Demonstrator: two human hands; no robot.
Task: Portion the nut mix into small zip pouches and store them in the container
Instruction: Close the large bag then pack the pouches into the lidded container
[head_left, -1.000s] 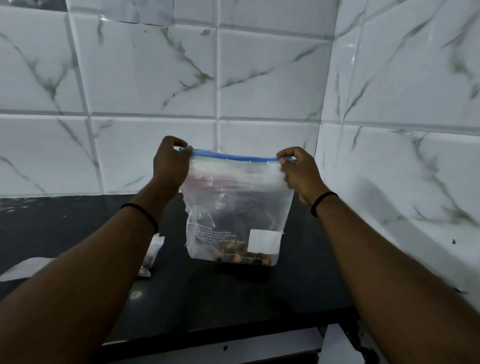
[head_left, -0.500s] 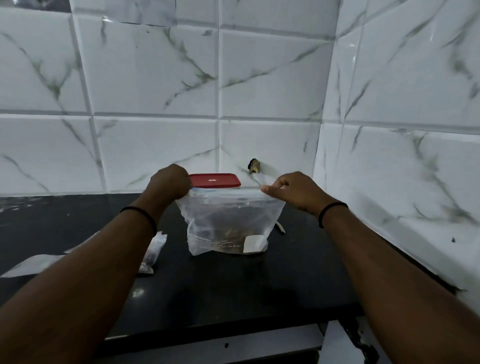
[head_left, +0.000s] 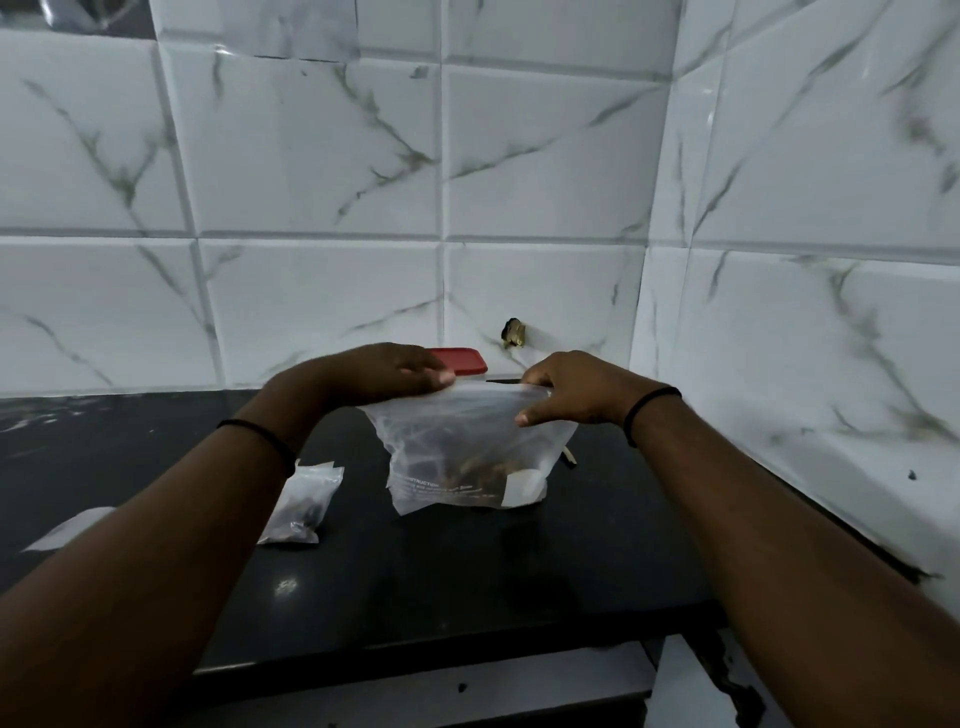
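A large clear zip bag (head_left: 467, 462) with brown nut mix at its bottom stands on the black counter (head_left: 441, 587). My left hand (head_left: 384, 371) lies palm down over the bag's top left edge. My right hand (head_left: 576, 389) pinches the bag's top right edge, thumb in front. Behind the bag stands a container with a red lid (head_left: 462, 359), mostly hidden. A small filled zip pouch (head_left: 304, 504) lies on the counter to the left, beside my left forearm.
White marble tiles close off the back and right side, forming a corner. A brass fitting (head_left: 514, 332) sticks out of the back wall. A flat pale sheet or pouch (head_left: 72, 527) lies at the far left. The counter's front edge runs below my arms.
The bag, held up by its blue zip a second ago, has come down onto the counter. My hands moved down with it and my left hand now covers the top edge.
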